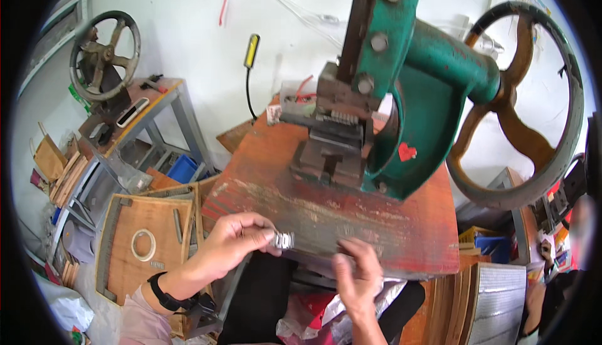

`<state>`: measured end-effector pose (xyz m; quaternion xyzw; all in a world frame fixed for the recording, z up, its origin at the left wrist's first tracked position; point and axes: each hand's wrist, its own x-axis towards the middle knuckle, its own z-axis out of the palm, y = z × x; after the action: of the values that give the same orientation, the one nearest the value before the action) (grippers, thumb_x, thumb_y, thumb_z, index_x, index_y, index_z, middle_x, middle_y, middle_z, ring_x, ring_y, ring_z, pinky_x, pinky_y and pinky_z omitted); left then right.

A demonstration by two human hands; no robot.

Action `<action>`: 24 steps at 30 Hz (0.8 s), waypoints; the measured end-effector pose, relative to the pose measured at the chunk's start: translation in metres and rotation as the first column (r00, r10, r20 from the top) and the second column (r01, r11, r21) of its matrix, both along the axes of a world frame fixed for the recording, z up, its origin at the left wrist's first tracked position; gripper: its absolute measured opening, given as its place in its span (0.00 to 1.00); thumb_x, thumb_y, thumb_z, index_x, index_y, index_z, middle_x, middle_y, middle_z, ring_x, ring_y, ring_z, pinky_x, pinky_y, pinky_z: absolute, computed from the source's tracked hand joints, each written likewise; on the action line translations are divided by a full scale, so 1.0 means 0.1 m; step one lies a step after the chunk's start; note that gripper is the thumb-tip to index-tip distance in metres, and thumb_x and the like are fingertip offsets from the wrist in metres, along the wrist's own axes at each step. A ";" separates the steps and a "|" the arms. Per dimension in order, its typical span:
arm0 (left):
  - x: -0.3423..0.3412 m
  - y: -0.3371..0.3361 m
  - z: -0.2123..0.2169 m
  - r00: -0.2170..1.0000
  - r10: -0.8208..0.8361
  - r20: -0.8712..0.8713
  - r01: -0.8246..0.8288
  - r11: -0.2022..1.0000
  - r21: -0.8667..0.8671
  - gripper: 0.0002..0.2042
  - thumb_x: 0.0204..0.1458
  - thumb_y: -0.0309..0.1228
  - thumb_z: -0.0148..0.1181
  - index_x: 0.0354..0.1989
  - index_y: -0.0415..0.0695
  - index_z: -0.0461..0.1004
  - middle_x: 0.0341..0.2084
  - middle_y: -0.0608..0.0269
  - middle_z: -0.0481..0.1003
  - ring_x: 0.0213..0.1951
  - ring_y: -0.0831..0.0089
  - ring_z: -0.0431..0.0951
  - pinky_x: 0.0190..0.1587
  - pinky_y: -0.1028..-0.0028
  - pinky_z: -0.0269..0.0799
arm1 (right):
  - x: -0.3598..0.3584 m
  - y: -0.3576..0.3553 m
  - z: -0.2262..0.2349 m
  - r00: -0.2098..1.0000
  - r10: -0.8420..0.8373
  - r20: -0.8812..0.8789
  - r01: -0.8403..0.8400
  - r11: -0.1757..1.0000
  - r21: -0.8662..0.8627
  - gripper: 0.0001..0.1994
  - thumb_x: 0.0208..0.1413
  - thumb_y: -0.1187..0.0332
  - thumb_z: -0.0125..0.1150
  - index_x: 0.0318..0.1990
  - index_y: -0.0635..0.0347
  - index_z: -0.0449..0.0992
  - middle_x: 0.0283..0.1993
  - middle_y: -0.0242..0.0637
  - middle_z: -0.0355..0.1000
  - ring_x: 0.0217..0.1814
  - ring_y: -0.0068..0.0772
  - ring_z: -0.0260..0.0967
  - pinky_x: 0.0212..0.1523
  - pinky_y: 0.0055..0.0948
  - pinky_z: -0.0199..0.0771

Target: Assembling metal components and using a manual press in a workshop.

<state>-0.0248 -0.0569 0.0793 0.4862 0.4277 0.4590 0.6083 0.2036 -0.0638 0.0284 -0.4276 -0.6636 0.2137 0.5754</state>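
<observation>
Left hand (239, 240) had its grip pinched on a small silvery metal piece (284, 240) at the near edge of the red-brown wooden bench (411, 235). Right hand (360, 277), at the piece's 4 o'clock: grip loosely parted, seemingly empty. Green metal press (433, 110) stood at 1 o'clock.

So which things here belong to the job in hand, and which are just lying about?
Seems part of the job:
metal piece, pinched in left hand
right hand, nearby
press, on the table

Seems just lying about:
tray, at left
white ring, in the tray
brown bag
</observation>
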 end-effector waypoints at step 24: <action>0.46 -0.33 -0.45 0.874 -0.110 -0.474 0.269 0.921 0.281 0.12 0.48 0.26 0.62 0.40 0.37 0.70 0.29 0.56 0.79 0.34 0.66 0.81 0.36 0.74 0.74 | 0.02 -0.39 0.01 0.878 0.090 0.469 -0.142 0.987 0.076 0.09 0.43 0.76 0.63 0.34 0.63 0.75 0.33 0.39 0.72 0.37 0.40 0.70 0.41 0.35 0.68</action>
<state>0.0214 -0.0903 0.0342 0.7161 0.4207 0.3379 0.4427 0.2058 -0.1032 0.0289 -0.3942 -0.8169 0.1031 0.4083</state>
